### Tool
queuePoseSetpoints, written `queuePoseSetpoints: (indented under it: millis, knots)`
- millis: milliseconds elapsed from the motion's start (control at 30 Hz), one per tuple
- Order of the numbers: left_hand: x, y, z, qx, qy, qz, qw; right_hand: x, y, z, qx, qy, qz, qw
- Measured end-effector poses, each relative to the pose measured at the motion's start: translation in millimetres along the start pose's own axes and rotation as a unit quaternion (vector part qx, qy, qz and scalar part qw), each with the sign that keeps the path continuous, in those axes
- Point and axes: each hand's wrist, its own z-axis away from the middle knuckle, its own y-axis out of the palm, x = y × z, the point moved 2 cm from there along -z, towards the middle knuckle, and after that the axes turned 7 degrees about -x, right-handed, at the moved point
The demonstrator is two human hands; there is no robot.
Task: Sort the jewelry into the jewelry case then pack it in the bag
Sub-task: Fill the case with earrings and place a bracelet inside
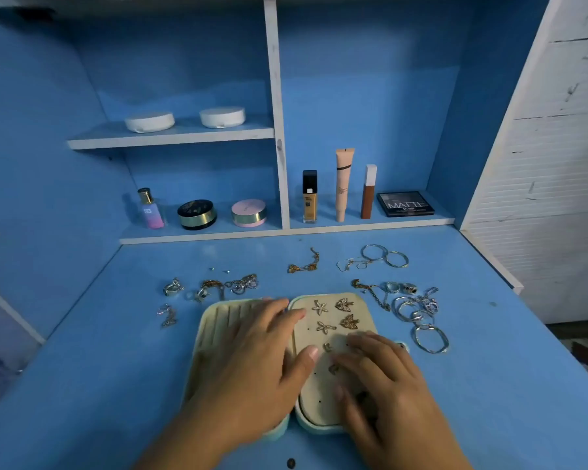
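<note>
An open cream jewelry case (218,320) lies flat on the blue desk. Its right panel carries two starfish earrings (320,307) and two gold leaf earrings (344,305), with small studs lower down. My left hand (262,364) rests flat over the left half and the hinge, fingers spread. My right hand (384,385) lies on the lower right panel, fingertips at a small stud (334,369); it is blurred. Loose silver hoops (430,337), rings (401,288) and chains (302,266) lie scattered around the case. No bag is in view.
Cosmetics stand on the low shelf behind: a perfume bottle (150,208), two round compacts (197,214), foundation tubes (343,184) and a palette (405,203). Two white cases (150,121) sit on the upper shelf. A white panel (540,198) bounds the desk on the right.
</note>
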Motion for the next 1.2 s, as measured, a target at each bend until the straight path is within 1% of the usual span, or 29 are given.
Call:
queuePoseSetpoints:
  millis: [100,267,400,467,567,667,767,900,1100,1200]
  knots:
    - [5.9,10.8,4.6,0.004,-0.021,-0.007,1.000,1.2,-3.8,0.3,0.009,0.004,-0.024,1.000]
    - [9.8,16.7,4.8,0.007,-0.016,-0.029,0.999,2.0,-16.1,-2.8,0.020,0.026,-0.091,0.995]
    - [10.1,17.8,5.2,-0.003,-0.012,-0.029,1.000,-8.4,-41.4,-13.4,0.044,0.050,-0.097,0.993]
    - [9.1,17.4,5.6,-0.007,-0.012,-0.030,0.999,-24.1,-54.1,-23.7,0.053,0.066,-0.069,0.994]
    - [9.6,18.0,5.8,-0.010,-0.016,-0.036,0.999,-55.8,-67.0,-44.1,0.086,0.092,0.005,0.992]
    - [8.3,17.5,5.8,-0.015,-0.012,-0.038,0.999,-84.7,-77.3,-65.3,0.124,0.143,0.064,0.980]
    - [6.1,15.8,5.6,-0.019,-0.009,-0.020,1.000,-104.9,-82.8,-82.0,0.152,0.185,0.102,0.966]
    - [6.1,16.4,6.1,-0.017,-0.016,0.005,1.000,-115.1,-84.6,-90.2,0.190,0.205,0.092,0.956]
    - [4.5,14.6,5.5,-0.018,-0.020,0.019,0.999,-118.9,-77.1,-84.9,0.251,0.198,0.082,0.944]
    - [4.4,14.7,5.6,-0.018,-0.021,0.023,0.999,-120.8,-72.0,-85.1,0.248,0.187,0.088,0.946]
